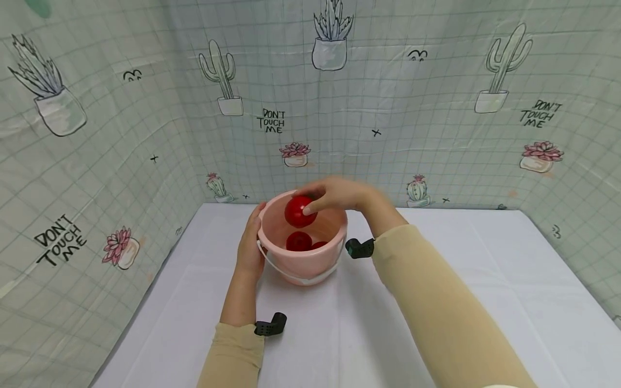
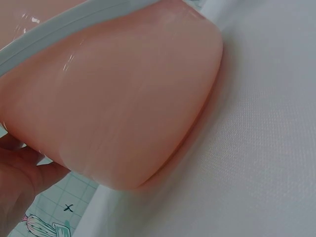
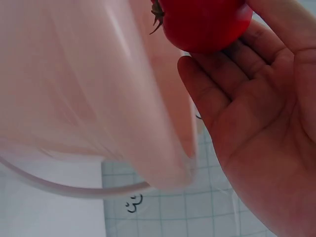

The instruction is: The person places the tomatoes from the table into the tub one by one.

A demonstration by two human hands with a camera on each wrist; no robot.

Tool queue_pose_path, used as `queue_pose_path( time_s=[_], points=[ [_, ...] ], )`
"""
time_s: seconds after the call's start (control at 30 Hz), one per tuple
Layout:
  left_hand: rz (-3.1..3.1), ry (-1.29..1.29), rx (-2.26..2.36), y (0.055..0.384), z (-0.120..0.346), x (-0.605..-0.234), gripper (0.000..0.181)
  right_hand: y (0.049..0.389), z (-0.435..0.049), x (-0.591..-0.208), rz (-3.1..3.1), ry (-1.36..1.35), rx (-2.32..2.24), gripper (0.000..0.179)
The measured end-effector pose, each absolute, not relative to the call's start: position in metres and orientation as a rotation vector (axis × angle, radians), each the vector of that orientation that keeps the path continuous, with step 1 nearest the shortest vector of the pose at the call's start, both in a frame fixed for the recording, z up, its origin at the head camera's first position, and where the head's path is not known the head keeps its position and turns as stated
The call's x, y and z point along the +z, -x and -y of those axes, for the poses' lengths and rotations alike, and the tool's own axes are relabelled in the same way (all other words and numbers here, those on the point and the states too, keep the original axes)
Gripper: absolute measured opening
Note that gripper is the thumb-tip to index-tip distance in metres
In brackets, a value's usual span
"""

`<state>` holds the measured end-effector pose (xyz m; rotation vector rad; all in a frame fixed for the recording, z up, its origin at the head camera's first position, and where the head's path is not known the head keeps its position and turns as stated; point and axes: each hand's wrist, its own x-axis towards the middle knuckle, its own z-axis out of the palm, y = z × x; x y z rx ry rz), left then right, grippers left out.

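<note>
A pale pink bucket (image 1: pixel 301 262) with a white handle (image 1: pixel 305 281) stands on the white table. The left hand (image 1: pixel 251 242) holds its left side, and in the left wrist view fingers (image 2: pixel 52 173) meet the outer wall, their tips partly hidden. Over the bucket's mouth, the right hand (image 1: pixel 335 195) pinches a red tomato (image 1: pixel 297 213) between thumb and fingers. A green stem (image 3: pixel 157 12) on this tomato shows in the right wrist view. Inside the bucket lies another red tomato (image 1: pixel 298 241), with part of a second red thing (image 1: pixel 318 245) beside it.
The white-covered table (image 1: pixel 466 280) reaches out on both sides of the bucket. Behind it and at the sides hangs a checked curtain (image 1: pixel 378 102) printed with cacti and words. Each wrist wears a small black device (image 1: pixel 271 325).
</note>
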<state>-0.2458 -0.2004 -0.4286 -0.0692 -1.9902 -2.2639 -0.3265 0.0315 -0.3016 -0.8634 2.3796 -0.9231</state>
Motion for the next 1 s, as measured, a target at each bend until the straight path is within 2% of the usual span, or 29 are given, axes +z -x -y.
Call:
queue_pose_path(
  time_s=[0.57, 1.0],
  points=[
    [1.992, 0.054, -2.312, 0.245, 0.203, -0.428, 0.044, 0.323, 0.000, -0.312, -2.353, 0.950, -0.705, 0.050],
    [1.961, 0.081, -2.287, 0.249, 0.200, -0.430, 0.042, 0.325, 0.006, -0.327, -2.223, 0.901, -0.648, 0.039]
  ],
)
